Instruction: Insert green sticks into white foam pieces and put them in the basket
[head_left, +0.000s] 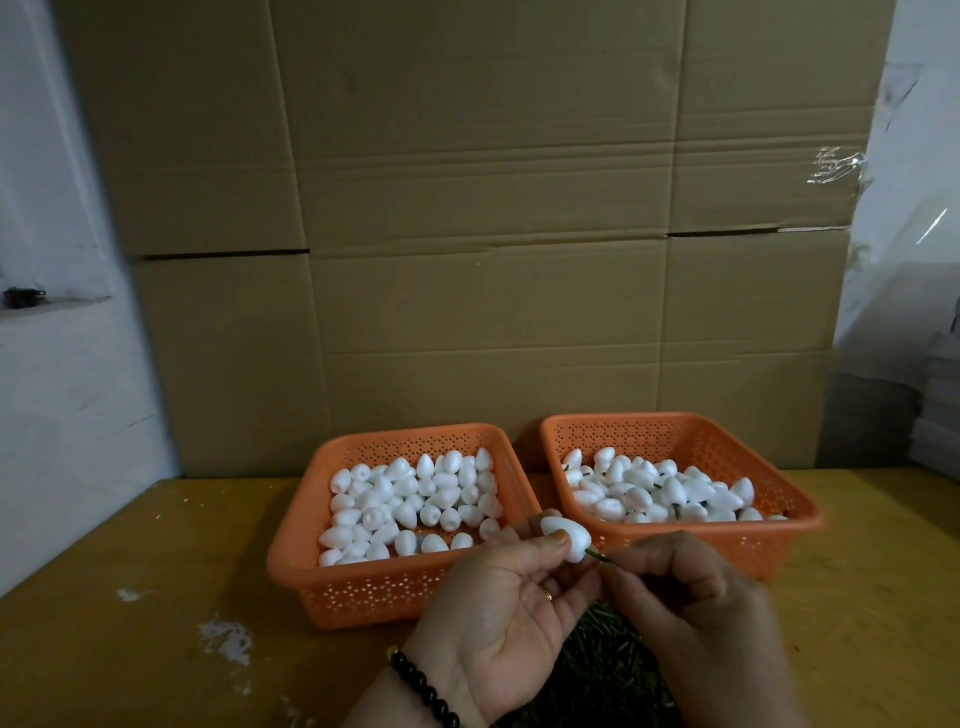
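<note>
My left hand (498, 597) pinches a white foam piece (566, 538) between thumb and fingers, just in front of the two baskets. My right hand (696, 608) pinches a thin green stick (596, 556) whose tip enters the foam piece's lower end. The left orange basket (363, 582) holds several plain foam pieces. The right orange basket (800, 519) holds several foam pieces with green sticks showing among them. A pile of green sticks (597, 670) lies on the table under my hands, partly hidden.
Both baskets stand side by side on a yellow-brown wooden table (156, 597) with white scuffs. Stacked cardboard boxes (467, 234) form a wall right behind them. A white wall is at the left; plastic sheeting and stacked items stand at the right.
</note>
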